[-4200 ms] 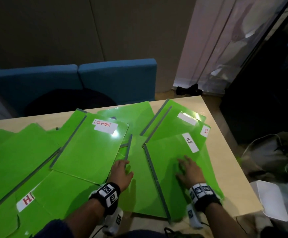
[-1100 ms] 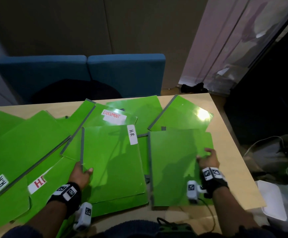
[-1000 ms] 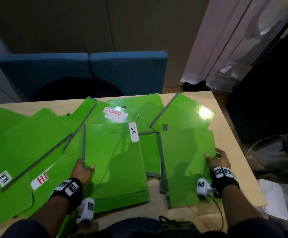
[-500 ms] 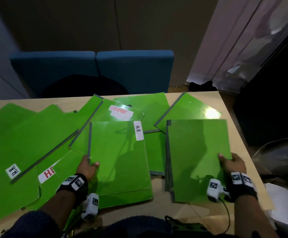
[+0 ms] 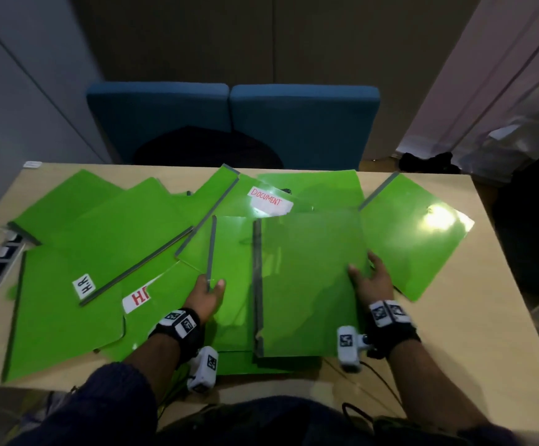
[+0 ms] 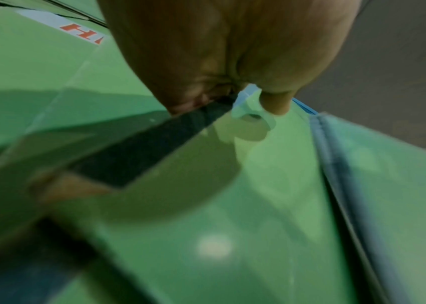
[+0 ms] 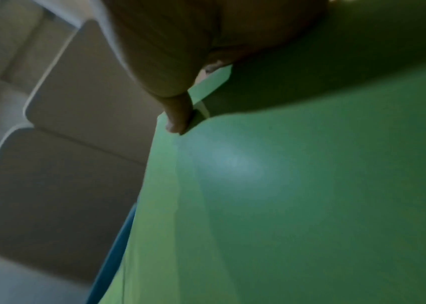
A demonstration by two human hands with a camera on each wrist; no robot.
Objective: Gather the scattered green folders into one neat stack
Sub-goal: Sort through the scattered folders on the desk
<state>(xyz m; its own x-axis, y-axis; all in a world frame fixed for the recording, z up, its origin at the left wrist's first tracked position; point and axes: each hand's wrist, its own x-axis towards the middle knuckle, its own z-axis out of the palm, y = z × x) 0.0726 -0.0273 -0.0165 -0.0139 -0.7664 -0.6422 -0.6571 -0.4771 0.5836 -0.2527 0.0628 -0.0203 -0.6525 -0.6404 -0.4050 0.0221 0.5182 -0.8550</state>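
Left grip: the left hand (image 5: 206, 292) pinches the dark spine of a green folder (image 5: 231, 252), thumb on top.
Right grip: the right hand (image 5: 372, 280) clasps the right edge of the plain folder (image 5: 310, 284), thumb on its cover, fingers underneath.
Plain folder: lies partly over the left hand's folder, spine to the left, its near edge close to the counter (image 5: 474, 317) edge.
Other folders: scattered and overlapping across the counter; one labelled DOCUMENT (image 5: 269, 201) behind, one labelled H.R (image 5: 84, 286) far left, another (image 5: 419, 239) to the right.
Beyond: two blue chairs (image 5: 303, 123).
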